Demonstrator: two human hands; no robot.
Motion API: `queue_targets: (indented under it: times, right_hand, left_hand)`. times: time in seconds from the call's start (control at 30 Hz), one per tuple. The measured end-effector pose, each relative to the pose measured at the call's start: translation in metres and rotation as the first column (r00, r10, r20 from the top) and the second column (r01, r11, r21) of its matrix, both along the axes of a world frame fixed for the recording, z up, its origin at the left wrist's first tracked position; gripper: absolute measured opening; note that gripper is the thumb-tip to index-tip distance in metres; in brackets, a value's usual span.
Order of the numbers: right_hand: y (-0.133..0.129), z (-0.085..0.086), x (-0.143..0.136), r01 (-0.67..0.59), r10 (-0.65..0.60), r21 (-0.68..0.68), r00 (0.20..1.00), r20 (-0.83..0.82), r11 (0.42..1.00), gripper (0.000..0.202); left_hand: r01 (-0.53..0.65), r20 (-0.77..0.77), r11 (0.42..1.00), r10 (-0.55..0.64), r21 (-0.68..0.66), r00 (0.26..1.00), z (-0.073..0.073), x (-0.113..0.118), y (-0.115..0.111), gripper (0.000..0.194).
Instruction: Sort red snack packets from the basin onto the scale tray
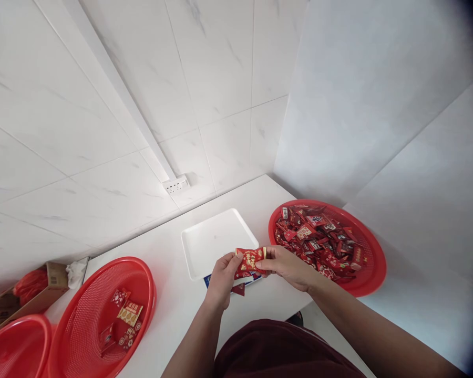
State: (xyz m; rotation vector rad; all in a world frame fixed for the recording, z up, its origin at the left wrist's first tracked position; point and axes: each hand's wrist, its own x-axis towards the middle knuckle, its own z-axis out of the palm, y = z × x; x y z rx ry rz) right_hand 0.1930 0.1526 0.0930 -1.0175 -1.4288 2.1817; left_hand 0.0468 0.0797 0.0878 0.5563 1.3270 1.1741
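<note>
Both of my hands hold one small red and gold packet [251,259] at the front of the white tray. My left hand [223,275] pinches its left end, and my right hand [278,262] grips its right end. Under the hands are a partly covered blue item [207,280] and a dark red triangular packet [239,289]; whether my left hand also touches that packet, I cannot tell. The white tray [216,241] bears no packets. Many red packets [319,236] fill the round red basket [372,283] on the right.
At the left, another red basket [81,310] holds several packets, beside a further red basket [19,346]. Behind them stand a cardboard box [57,281] with red plastic bags and a crumpled white tissue [75,274]. A socket strip [176,185] is on the tiled wall.
</note>
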Motion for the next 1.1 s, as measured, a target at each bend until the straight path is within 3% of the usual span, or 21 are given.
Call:
queue_targets:
  times: [0.17,0.4,0.8,0.87,0.97,1.03,1.1]
  right_hand:
    - [-0.006,0.001,-0.004,-0.037,0.037,0.053,0.999,-0.009,0.998,0.023]
    - [-0.011,-0.010,-0.008,0.060,-0.064,0.124,0.997,0.031,0.990,0.017]
    - [-0.011,-0.014,-0.001,0.026,-0.062,0.348,0.994,0.092,0.937,0.019]
    - [-0.011,-0.013,-0.002,0.079,-0.150,0.474,0.982,0.113,0.877,0.018]
    - [-0.011,-0.016,-0.002,0.152,-0.283,0.729,0.957,0.060,0.667,0.020]
    - [-0.013,-0.021,-0.003,0.135,-0.254,0.837,0.967,0.006,0.531,0.026]
    - [-0.016,-0.026,-0.005,0.091,-0.184,0.867,0.983,0.001,0.490,0.035]
  left_hand:
    - [0.110,-0.093,0.994,-0.111,-0.016,0.989,0.001,-0.003,0.001,0.045]
    - [0.123,-0.181,0.992,-0.115,0.035,0.977,-0.002,0.002,0.000,0.043]
    - [0.092,-0.177,0.996,-0.090,0.005,0.980,0.004,0.003,0.000,0.040]
    - [0.031,-0.170,1.000,-0.031,0.000,0.985,0.003,0.002,0.000,0.042]
    - [-0.015,-0.166,0.999,0.009,-0.031,0.986,0.000,0.002,-0.001,0.043]
    - [0.052,-0.155,0.999,-0.052,-0.004,0.987,-0.001,0.004,-0.003,0.043]
    - [0.099,-0.165,0.993,-0.088,0.060,0.982,-0.001,0.006,-0.004,0.040]
